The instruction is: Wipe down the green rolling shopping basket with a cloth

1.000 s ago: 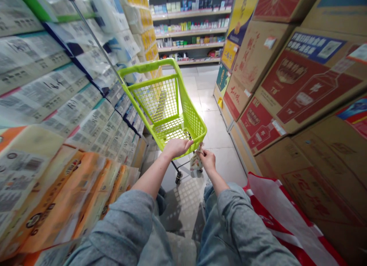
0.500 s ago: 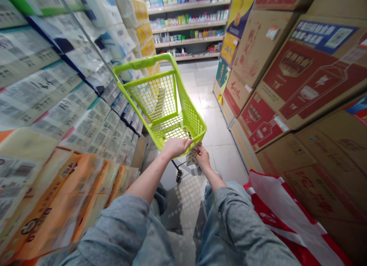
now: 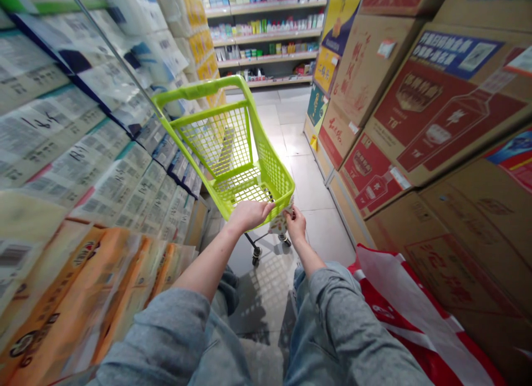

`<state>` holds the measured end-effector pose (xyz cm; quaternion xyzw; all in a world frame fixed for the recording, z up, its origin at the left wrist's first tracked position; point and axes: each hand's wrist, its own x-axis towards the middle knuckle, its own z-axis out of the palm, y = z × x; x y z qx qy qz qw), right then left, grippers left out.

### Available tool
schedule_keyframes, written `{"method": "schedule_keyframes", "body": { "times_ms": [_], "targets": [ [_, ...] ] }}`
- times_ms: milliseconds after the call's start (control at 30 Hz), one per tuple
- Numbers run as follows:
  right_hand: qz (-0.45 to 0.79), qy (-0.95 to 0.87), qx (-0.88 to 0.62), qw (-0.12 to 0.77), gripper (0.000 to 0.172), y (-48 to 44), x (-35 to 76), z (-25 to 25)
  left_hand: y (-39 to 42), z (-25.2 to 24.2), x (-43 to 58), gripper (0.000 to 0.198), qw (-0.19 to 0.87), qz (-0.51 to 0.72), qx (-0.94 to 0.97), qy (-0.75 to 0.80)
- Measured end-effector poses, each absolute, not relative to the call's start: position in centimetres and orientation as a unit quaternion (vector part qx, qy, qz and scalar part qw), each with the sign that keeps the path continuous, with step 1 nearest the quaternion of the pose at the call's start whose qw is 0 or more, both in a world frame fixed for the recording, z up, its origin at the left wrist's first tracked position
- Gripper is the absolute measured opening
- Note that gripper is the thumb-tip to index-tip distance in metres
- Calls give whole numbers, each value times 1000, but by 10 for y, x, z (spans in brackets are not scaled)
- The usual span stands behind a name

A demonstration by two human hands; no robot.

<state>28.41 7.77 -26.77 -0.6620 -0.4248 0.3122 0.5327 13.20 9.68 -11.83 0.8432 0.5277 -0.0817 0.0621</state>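
Observation:
A lime-green plastic shopping cart stands in a narrow shop aisle in front of me, its basket bare inside. My left hand is closed over the cart's near rim. Just right of it, my right hand pinches a small white patterned packet against the cart's near right corner. Both forearms reach out from grey-blue sleeves.
Stacked tissue and paper packs wall the left side of the aisle. Cardboard boxes with red print are piled on the right. A red and white bag hangs at my right side. Shelves of bottles cross the far end over a tiled floor.
The cart and both hands have shifted slightly left and farther along the aisle. The grips of both hands look the same.

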Motion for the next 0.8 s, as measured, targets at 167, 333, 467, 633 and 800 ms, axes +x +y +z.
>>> {"method": "schedule_keyframes", "body": {
  "times_ms": [167,333,467,633,800],
  "targets": [
    [317,-427,-672,515,31,78,279,-265,98,-116,134,72,62,-90,840,532],
    [310,-464,-659,503,31,74,271,-266,98,-114,136,73,58,-88,845,524],
    [354,-466,-639,499,28,83,280,-265,101,-117,135,73,62,-93,841,529],
    [374,-446,-636,507,25,90,291,-265,103,-119,135,74,65,-93,841,529],
    [371,-446,-667,468,22,81,282,-275,103,-118,136,74,63,-89,840,531]
  ]
}}
